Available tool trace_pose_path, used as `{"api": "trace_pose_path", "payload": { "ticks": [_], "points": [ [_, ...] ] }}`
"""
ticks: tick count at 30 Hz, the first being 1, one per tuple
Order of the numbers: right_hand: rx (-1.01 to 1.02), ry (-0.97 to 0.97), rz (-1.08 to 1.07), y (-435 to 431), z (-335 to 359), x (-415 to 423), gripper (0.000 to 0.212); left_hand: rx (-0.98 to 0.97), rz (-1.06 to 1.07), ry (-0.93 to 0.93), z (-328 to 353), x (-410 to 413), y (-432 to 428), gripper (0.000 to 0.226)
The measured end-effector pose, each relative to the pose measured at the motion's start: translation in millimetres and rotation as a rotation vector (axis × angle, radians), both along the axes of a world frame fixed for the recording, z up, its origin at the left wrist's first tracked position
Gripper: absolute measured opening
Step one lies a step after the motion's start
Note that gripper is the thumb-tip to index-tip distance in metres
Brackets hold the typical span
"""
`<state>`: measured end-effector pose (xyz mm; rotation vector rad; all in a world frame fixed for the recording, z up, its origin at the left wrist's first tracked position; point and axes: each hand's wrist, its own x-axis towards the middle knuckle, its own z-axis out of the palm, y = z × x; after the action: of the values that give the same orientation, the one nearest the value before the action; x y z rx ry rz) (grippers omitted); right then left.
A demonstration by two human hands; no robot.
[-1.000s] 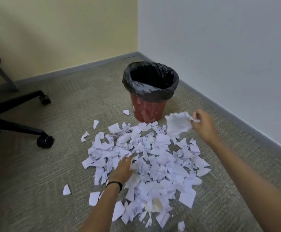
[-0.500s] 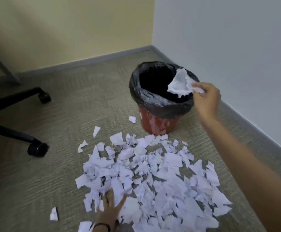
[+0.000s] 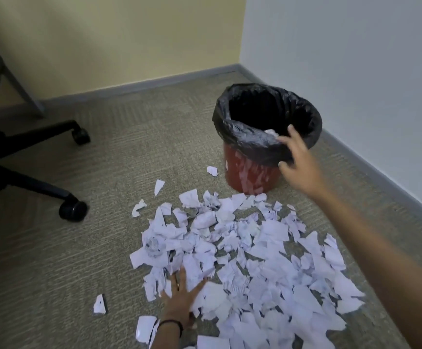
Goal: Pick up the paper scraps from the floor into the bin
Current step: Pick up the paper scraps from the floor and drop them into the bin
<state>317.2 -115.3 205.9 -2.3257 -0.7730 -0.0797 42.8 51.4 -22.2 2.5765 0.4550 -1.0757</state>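
Head view: right hand (image 3: 299,159) over bin (image 3: 250,176) rim, fingers spread, holding nothing; one scrap (image 3: 271,133) inside. Left hand (image 3: 179,297) flat, fingers straight, on scraps (image 3: 268,250) heaped on carpet (image 3: 79,260) near bin.

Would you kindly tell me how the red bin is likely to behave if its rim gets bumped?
The bin tapers toward a narrow base, so it may tip rather than slide. It looks like thin plastic with little paper visible inside, so probably light. Its black liner looks loose and glossy, likely slipping under the right hand.
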Motion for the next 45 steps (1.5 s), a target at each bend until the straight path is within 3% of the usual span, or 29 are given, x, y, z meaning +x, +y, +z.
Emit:
{"api": "trace_pose_path", "payload": {
  "ticks": [2,6,9,12,14,18,27,32,38,42,45],
  "points": [
    [0.015,-0.022,0.020,-11.1,-57.6,-33.2,0.050,0.027,-0.029,-0.009,-3.1,0.8,2.4,0.097],
    [-0.226,0.298,0.130,-42.2,-166.5,-97.7,0.049,0.080,-0.027,-0.034,-10.0,-3.0,0.0,0.096],
    [-0.475,0.484,0.153,-62.4,-210.6,-126.0,0.065,0.084,-0.035,-0.039,-10.0,-3.2,1.0,0.097],
    [-0.554,0.590,0.135,-70.0,-225.0,-139.3,0.074,0.084,-0.044,-0.012,-9.5,-2.5,-2.5,0.097],
    [-0.539,0.620,0.144,-69.7,-226.2,-146.3,0.072,0.092,-0.059,-0.013,-8.0,-1.2,-4.4,0.092],
    [-0.626,0.478,0.158,-65.7,-230.3,-157.8,0.054,0.011,0.009,-0.095,-4.3,-0.1,-2.2,0.084],
    [-0.336,0.559,0.077,-65.7,-215.7,-141.0,0.029,0.116,0.027,-0.242,-10.7,-0.1,-10.8,0.092],
    [-0.059,0.447,-0.057,-49.0,-140.1,-109.2,0.023,0.209,0.037,-0.144,-9.4,8.8,-17.5,0.081],
    [0.227,0.157,-0.179,-19.2,-26.4,-52.9,0.028,0.101,0.111,-0.146,-12.2,7.7,-13.1,0.073],
    [0.429,0.155,-0.263,7.1,25.7,0.5,0.030,0.101,0.125,-0.166,-10.1,7.7,-12.1,0.076],
    [0.335,0.230,-0.215,18.6,43.3,29.9,0.047,0.084,0.133,-0.168,-11.8,7.8,-12.4,0.077]
  ]
}}
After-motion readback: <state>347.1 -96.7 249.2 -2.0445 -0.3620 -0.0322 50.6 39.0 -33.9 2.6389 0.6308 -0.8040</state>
